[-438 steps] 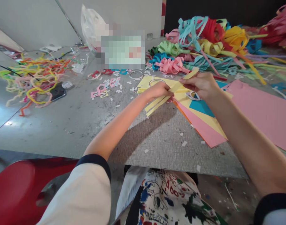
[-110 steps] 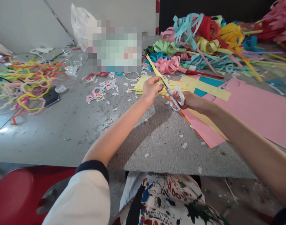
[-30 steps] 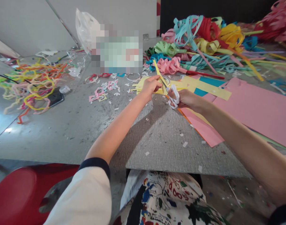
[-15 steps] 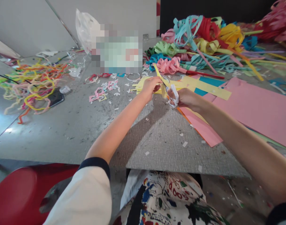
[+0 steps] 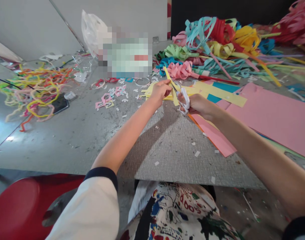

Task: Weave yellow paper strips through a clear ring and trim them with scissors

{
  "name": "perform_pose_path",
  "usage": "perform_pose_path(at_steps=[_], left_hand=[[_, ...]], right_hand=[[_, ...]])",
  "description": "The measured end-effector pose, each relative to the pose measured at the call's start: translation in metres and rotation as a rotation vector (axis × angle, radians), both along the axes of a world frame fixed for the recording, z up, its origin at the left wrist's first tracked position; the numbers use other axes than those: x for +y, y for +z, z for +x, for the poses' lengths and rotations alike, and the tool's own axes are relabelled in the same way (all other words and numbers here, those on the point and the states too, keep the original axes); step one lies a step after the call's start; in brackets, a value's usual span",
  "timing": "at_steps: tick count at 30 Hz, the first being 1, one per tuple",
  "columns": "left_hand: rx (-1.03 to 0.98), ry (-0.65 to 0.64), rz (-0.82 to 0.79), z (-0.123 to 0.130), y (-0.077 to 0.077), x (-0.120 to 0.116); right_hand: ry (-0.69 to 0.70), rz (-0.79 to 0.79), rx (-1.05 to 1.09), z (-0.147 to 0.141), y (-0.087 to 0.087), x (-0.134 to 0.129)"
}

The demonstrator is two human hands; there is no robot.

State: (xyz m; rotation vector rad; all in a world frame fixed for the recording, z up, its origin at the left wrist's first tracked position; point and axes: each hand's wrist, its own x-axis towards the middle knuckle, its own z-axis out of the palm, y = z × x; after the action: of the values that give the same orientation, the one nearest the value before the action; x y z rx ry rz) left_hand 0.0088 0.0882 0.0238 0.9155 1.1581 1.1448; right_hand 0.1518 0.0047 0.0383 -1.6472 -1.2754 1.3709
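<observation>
My left hand (image 5: 162, 90) is closed on a narrow yellow paper strip (image 5: 167, 74), pinched between thumb and fingers and held up at a slant. In my right hand (image 5: 198, 106) is a pair of scissors (image 5: 184, 100) with white handles, the fingers wrapped through the loops. Its blades are apart, with the paper strip between or against them; the exact contact is too small to tell. More yellow paper strips (image 5: 150, 90) lie on the table just behind both hands. Beneath my right forearm rests pink paper (image 5: 224, 146) with an orange edge.
Pink sheets (image 5: 277, 116) cover the table's right side. Curled paper flowers (image 5: 207, 40) pile up at the back right. Fuzzy pipe cleaners (image 5: 39, 86) and a dark phone (image 5: 60, 105) lie at left. Paper scraps (image 5: 117, 91) dot the grey table (image 5: 102, 140); a red stool (image 5: 19, 203) stands below.
The scissor blades have parted, and the tilt of the scissors differs slightly. The yellow strip has shifted a little between my hands. Both arms stay nearly in place.
</observation>
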Motion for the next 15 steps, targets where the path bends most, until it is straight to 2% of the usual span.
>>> perform_pose_path(at_steps=[11,15], left_hand=[[0.018,-0.003,0.024,0.006,-0.014,0.002],[0.013,-0.014,0.024,0.006,-0.023,0.004]], right_hand=[[-0.069,-0.044,0.043,-0.004,0.001,-0.004],[-0.029,-0.024,0.026,0.001,-0.001,-0.006]])
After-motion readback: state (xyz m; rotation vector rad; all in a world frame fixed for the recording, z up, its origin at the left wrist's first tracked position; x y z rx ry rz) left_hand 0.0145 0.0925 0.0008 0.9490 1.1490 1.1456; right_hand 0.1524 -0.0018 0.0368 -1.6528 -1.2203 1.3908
